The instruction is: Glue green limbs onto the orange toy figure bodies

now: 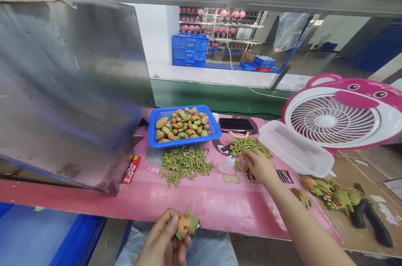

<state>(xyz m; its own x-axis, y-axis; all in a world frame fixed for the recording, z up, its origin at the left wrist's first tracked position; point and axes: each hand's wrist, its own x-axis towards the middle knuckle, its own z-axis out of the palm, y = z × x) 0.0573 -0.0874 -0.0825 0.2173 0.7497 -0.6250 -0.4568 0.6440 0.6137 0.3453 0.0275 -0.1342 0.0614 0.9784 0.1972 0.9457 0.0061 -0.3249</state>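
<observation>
Head view: the left hand pinches a small green-and-orange toy figure between thumb and fingers; beyond those fingers lies a heap of short, curved green pieces, then a blue plastic basket of rounded green-and-orange parts; the right hand has its fingertips drawn together beside a small translucent white bottle, whether gripping anything I cannot tell; beyond them, a black phone; to their right, a white plastic tray before a pink, bear-faced fan; the right forearm blocks part of the pink mat.
</observation>
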